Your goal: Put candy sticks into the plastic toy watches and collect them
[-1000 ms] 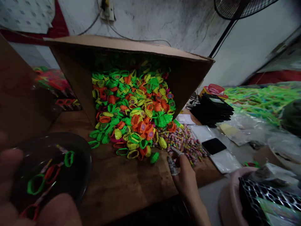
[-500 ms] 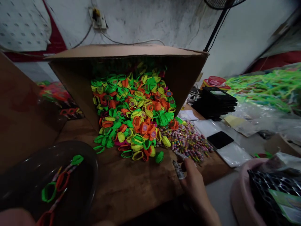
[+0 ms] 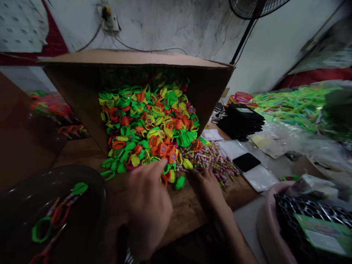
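A cardboard box (image 3: pixel 137 58) lies on its side, and a heap of green, orange and yellow plastic watch-like rings (image 3: pixel 154 124) spills from it onto the wooden table (image 3: pixel 181 216). My left hand (image 3: pixel 150 205), blurred, is over the front edge of the heap; its fingers are too smeared to tell whether they hold anything. My right hand (image 3: pixel 207 185) touches the near side of a pile of patterned, candy-coloured sticks (image 3: pixel 220 165); its fingertips are partly hidden. One green ring piece (image 3: pixel 180 182) lies between my hands.
A dark basin (image 3: pixel 90 172) at the left holds a few rings joined to sticks. At the right are a black phone (image 3: pixel 246 161), stacked black trays (image 3: pixel 242 119) and a pink tub (image 3: pixel 265 216) with black trays. A fan (image 3: pixel 255 7) stands behind.
My left hand has come up from the lower left to the heap. My right hand has moved up slightly to the stick pile. The view has shifted a little to the right.
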### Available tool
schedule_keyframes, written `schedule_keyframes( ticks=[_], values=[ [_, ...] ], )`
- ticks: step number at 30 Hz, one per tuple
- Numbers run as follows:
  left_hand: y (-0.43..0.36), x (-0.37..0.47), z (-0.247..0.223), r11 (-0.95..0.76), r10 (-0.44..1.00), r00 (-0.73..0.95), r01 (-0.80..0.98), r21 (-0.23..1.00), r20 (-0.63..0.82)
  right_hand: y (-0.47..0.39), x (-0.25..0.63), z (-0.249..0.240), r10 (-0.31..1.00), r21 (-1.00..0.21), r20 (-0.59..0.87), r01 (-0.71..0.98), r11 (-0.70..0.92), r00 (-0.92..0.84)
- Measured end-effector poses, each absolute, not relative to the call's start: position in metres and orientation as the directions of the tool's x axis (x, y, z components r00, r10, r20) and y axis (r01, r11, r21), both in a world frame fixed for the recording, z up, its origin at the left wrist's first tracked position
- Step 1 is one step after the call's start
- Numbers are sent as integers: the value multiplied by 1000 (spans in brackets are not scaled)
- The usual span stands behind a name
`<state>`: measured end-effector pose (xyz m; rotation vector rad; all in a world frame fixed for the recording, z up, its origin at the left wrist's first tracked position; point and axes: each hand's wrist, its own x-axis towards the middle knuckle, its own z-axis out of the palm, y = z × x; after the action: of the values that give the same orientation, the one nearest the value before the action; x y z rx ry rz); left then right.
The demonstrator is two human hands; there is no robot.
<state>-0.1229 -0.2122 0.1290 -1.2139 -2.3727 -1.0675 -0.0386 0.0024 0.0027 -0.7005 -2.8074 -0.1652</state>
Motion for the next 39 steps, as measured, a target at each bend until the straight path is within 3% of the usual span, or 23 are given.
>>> schedule_keyframes(
  ticks=[3,5,13,19,24,28,30,35,39],
  values=[
    [-162,-130,84,485,743,-580,810,329,333,7,-53,6,478,116,202,505,855,-855],
    [-140,-129,53,525,759,-596,799,295,262,6,-59,8,489,136,187,516,846,-852],
    [-139,-115,11,453,828,-524,835,312,198,16,-57,26,416,191,155,441,877,-896],
    [-142,-90,1,509,799,-589,770,385,122,38,-54,8,388,264,198,430,864,-900],
    [-159,-88,17,429,814,-558,764,482,160,40,-47,9,309,279,207,358,891,-928],
    [-200,-97,55,320,777,-557,751,578,294,23,-46,6,317,242,120,338,910,-941],
    [-223,-100,79,292,770,-534,781,552,348,16,-48,3,326,199,90,338,920,-941],
    [-275,-104,130,250,795,-395,905,345,460,16,-42,5,352,130,95,362,923,-931],
    [-291,-113,139,302,779,-452,878,370,436,20,-28,11,456,32,39,458,889,-889]
  ],
)
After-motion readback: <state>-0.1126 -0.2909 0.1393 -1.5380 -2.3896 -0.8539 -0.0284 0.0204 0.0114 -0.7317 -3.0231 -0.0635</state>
